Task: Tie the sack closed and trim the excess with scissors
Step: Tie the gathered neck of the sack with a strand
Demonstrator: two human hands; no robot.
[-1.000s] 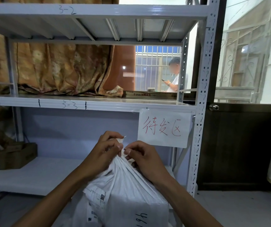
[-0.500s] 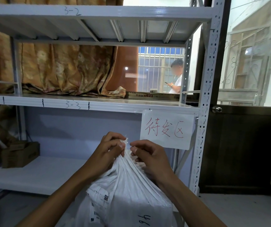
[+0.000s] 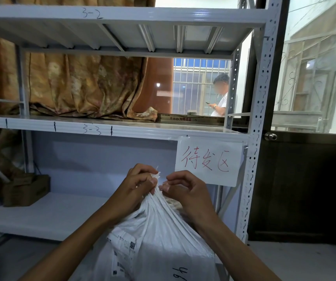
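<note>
Sack (image 3: 159, 240): white woven, 6 o'clock, neck gathered upward.
Left hand (image 3: 136, 185): wrapped round the bunched neck.
Right hand (image 3: 187, 191): curled, fingertips pinching the neck's side.
Paper sign (image 3: 207, 161): red writing, 2 o'clock, on the shelf rack (image 3: 262, 118).
Cardboard box (image 3: 26, 189): 9 o'clock, bottom shelf.

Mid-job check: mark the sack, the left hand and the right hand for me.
sack (image 3: 163, 230), head view, pleated white cloth below the gathered neck.
left hand (image 3: 138, 183), head view, back of the hand gripping the neck.
right hand (image 3: 185, 189), head view, back of the hand beside the neck.
</note>
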